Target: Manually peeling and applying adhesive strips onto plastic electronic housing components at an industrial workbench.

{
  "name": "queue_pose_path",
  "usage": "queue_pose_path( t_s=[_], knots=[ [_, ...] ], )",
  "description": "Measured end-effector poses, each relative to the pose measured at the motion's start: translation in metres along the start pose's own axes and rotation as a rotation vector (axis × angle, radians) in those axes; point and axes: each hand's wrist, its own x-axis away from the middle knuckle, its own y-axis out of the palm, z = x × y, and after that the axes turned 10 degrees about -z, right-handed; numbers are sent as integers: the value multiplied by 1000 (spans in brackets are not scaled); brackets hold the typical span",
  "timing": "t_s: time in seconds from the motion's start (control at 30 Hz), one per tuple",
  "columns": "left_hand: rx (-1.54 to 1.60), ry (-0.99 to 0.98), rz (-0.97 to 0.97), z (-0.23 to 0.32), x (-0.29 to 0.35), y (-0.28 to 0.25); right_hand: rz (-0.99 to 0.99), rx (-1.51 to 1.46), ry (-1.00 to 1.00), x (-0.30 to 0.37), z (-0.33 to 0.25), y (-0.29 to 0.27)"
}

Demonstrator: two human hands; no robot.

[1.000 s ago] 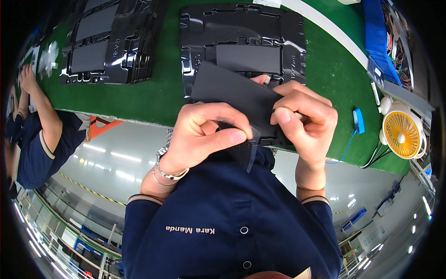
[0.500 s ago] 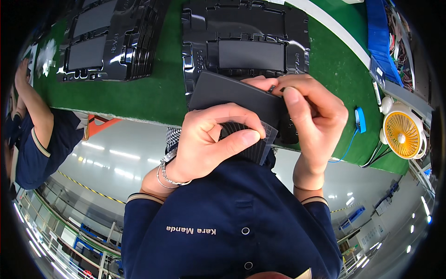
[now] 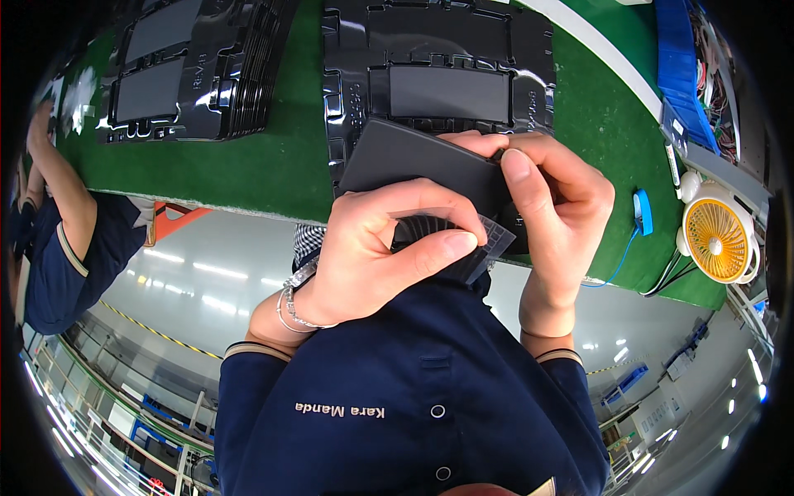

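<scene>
Green-topped workbench (image 3: pixel 248 178); flat dark-grey rectangular panel (image 3: pixel 430 163) at wearer's twelve. Left hand (image 3: pixel 368 248) pinches clear gridded plastic film (image 3: pixel 499 240), panel's five o'clock; right hand (image 3: pixel 566 194) pinches small dark piece (image 3: pixel 498 155), three o'clock — best keep panel steady.

Green work surface (image 3: pixel 285 174), crossed at upper right by one white strip (image 3: pixel 604 45). At right: white fan with yellow grille (image 3: pixel 716 240); blue clip-like piece (image 3: pixel 642 212) on a blue cord (image 3: pixel 626 252); white marker (image 3: pixel 672 168), near the fan; blue bin (image 3: pixel 682 76) containing mixed cables (image 3: pixel 710 91). At left: crumpled clear plastic (image 3: pixel 81 101); co-worker in navy short sleeves (image 3: pixel 62 264); orange bracket (image 3: pixel 176 221). Floor: yellow-and-black tape (image 3: pixel 157 331).
</scene>
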Motion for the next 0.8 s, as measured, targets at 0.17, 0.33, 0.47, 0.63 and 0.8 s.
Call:
queue_pose_path(
  t_s=[0.17, 0.33, 0.47, 0.63, 0.8],
  knots=[
    [-12, 12, -1, -1, -1, 0, 9, -1, -14, 0, 0, 0],
    [-10, 33, -17, -3, -1, 0, 10, -9, -30, 0, 3, 0],
    [-3, 22, -21, -2, 0, 0, 10, -3, -30, 0, 3, -1],
    [0, 14, -12, -3, 0, 0, 12, -11, -38, -1, 4, 0],
    [-26, 21, -13, -3, 0, -1, 13, -3, -31, -1, 4, 0]
  ],
)
